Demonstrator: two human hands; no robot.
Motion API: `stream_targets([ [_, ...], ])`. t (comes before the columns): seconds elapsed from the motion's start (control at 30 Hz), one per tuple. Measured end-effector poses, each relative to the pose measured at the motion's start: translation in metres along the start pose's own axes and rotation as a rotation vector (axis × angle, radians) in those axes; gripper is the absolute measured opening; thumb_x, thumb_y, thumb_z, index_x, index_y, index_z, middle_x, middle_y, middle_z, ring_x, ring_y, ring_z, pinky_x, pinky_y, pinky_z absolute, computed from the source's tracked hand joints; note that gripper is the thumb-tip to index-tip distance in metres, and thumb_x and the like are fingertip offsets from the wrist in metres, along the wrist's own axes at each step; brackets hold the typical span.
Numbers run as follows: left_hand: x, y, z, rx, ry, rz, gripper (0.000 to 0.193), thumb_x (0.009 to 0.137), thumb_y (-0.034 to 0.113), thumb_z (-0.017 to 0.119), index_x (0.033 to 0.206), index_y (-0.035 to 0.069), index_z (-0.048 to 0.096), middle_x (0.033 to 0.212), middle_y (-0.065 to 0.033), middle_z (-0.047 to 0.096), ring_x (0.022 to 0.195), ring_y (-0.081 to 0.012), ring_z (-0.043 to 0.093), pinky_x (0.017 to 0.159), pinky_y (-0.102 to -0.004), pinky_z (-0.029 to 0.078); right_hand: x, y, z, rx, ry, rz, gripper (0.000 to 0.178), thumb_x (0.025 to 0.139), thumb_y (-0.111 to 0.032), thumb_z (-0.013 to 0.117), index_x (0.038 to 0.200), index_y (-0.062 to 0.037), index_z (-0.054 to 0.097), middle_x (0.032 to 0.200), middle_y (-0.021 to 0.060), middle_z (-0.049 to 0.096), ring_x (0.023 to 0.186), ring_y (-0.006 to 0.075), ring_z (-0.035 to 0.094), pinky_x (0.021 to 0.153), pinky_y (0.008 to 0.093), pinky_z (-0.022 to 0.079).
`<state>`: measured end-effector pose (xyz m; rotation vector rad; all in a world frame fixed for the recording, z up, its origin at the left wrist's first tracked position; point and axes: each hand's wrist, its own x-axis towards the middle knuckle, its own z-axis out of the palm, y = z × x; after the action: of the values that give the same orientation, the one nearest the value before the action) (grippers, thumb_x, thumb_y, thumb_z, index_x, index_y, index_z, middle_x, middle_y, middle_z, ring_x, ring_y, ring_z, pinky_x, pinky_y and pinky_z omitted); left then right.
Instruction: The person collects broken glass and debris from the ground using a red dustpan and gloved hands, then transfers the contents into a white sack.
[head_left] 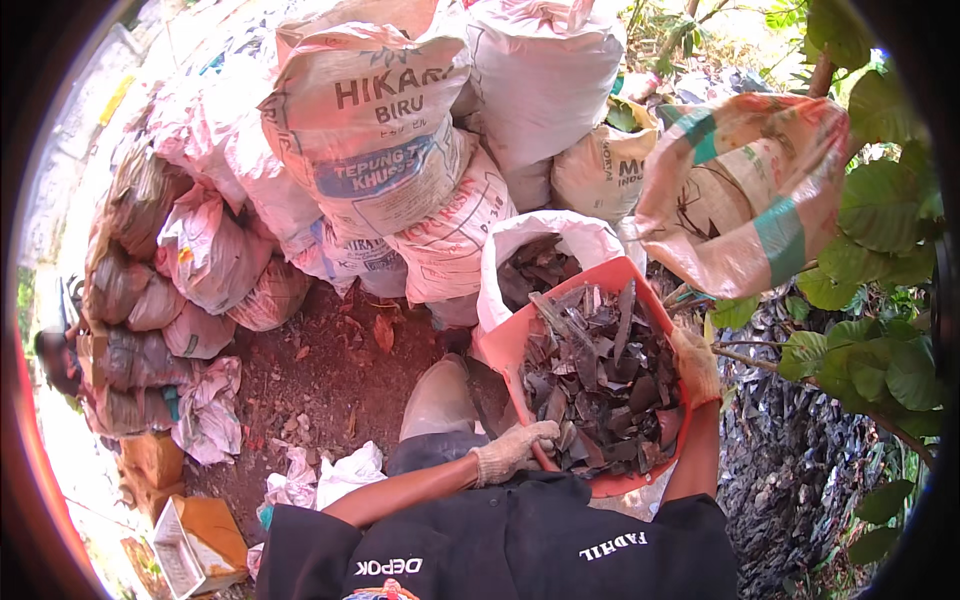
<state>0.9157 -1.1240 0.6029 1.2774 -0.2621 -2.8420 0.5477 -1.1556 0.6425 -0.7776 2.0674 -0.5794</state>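
A red dustpan-like scoop (652,302), heaped with dark, jagged shards (605,395), is held in front of my body. My left hand (513,453), in a pale knit work glove, is closed around the scoop's handle at its near left side. With a matching glove, my right hand (697,368) grips the right wall; its fingers are partly hidden behind the rim. The scoop's far edge tilts over the mouth of an open white sack (592,236). Similar dark pieces (535,272) lie inside that sack.
Stuffed sacks (370,130) are piled ahead and to the left. An open, striped woven sack (780,235) stands at the right, beside leafy branches (880,340). Dark scrap (780,480) covers the ground at right. A yellowish container (205,545) sits lower left.
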Motion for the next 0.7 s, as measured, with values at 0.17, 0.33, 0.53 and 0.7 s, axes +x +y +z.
stream_targets([
  [0.17,0.004,0.051,-0.04,-0.04,-0.075,-0.278,0.03,0.099,0.039,0.066,0.121,0.019,0.058,0.121,-0.0045,0.063,0.115,-0.0228,0.063,0.1,-0.0471,0.053,0.0,0.046,0.057,-0.119,0.16,0.034,0.041,0.104,-0.035,0.053,0.121,-0.003,0.072,0.106,0.0107,0.076,0.1,0.0196,0.069,0.088,0.0353,0.051],
  [0.33,0.008,0.131,-0.114,0.602,-0.01,-0.204,0.049,0.094,0.041,0.069,0.119,-0.001,0.067,0.1,-0.0144,0.069,0.094,-0.0264,0.072,0.083,-0.0379,0.061,-0.01,0.029,0.081,-0.291,0.152,0.124,0.041,0.101,-0.042,0.052,0.123,-0.0142,0.072,0.114,0.0165,0.074,0.109,0.0344,0.069,0.093,0.0445,0.051],
  [0.53,0.084,0.209,-0.137,0.887,0.479,0.393,0.067,0.084,0.042,0.076,0.131,-0.003,0.058,0.121,-0.0201,0.069,0.11,-0.0246,0.066,0.094,-0.0377,0.052,-0.005,0.043,0.085,-0.291,0.164,0.186,0.044,0.103,-0.043,0.048,0.119,-0.0089,0.071,0.111,0.0182,0.072,0.107,0.0348,0.065,0.092,0.0452,0.049],
  [0.7,0.064,0.164,-0.151,0.763,0.54,0.302,0.048,0.086,0.034,0.069,0.12,0.0,0.064,0.11,-0.0169,0.073,0.102,-0.0259,0.069,0.092,-0.0384,0.053,0.016,0.043,0.073,-0.484,0.102,0.28,0.052,0.104,-0.045,0.04,0.124,-0.0079,0.07,0.119,0.0203,0.069,0.114,0.0369,0.061,0.098,0.0474,0.047],
])
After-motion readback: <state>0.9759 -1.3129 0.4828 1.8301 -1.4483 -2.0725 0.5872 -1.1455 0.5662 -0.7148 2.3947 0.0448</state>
